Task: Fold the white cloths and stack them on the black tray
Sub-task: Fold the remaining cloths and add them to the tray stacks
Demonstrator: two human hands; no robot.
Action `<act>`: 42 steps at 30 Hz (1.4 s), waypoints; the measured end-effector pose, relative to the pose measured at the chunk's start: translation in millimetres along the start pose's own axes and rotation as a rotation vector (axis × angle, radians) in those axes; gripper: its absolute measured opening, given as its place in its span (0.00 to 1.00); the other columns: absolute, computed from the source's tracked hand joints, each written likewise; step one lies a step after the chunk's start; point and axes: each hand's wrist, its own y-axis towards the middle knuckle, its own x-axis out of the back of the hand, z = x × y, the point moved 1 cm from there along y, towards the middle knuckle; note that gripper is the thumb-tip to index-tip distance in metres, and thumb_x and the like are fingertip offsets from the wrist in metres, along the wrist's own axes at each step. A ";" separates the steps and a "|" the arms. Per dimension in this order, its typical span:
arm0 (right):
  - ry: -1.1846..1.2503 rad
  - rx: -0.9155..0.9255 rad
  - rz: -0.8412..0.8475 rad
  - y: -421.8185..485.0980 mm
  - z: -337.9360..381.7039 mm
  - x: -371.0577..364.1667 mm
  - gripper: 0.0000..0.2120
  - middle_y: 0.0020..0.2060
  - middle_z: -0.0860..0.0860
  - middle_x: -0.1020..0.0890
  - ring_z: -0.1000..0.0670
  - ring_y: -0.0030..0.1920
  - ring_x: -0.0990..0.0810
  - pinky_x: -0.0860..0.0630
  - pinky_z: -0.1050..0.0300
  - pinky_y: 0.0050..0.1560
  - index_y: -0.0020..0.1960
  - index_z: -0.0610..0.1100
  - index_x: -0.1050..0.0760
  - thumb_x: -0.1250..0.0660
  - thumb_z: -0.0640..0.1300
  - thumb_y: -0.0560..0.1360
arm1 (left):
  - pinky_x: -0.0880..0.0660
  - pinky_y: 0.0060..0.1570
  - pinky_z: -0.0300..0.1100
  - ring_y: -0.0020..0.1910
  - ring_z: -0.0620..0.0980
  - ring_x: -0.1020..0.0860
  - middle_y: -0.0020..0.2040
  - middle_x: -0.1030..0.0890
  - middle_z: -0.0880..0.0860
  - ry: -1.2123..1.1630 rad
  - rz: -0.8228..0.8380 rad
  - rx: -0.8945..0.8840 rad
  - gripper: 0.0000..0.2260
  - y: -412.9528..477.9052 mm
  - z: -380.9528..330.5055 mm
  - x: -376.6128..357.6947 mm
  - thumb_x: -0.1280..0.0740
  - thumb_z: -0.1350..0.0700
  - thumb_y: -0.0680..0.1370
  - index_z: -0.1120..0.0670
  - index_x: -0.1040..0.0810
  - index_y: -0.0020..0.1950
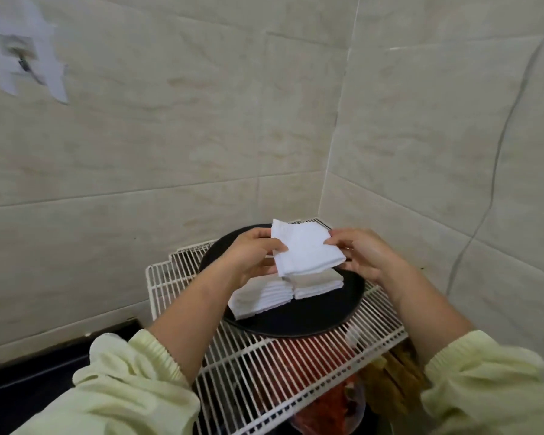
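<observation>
White folded cloth (307, 249) is hanging mid-frame over the black tray (299, 318), left hand (248, 252) and right hand (363, 255) pinching its sides; it should be getting squared onto the stacks (283, 288).

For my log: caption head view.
Left hand and right hand hold a white cloth over stacked cloths on the black tray.

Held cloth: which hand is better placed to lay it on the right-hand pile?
Probably the right hand: it pinches the held cloth on the side nearest the right-hand pile, over the black tray's right edge. The left hand hangs above the left pile.
</observation>
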 end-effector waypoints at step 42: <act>-0.755 0.360 -0.051 77.6 -21.5 19.9 0.07 0.35 0.52 0.21 0.49 0.41 0.21 0.28 0.58 0.44 0.44 0.46 0.23 0.26 0.40 0.69 | 0.25 0.48 0.40 0.49 0.53 0.19 0.51 0.17 0.52 1.001 -0.450 -0.267 0.12 55.3 25.0 -42.4 0.32 0.59 0.74 0.55 0.18 0.57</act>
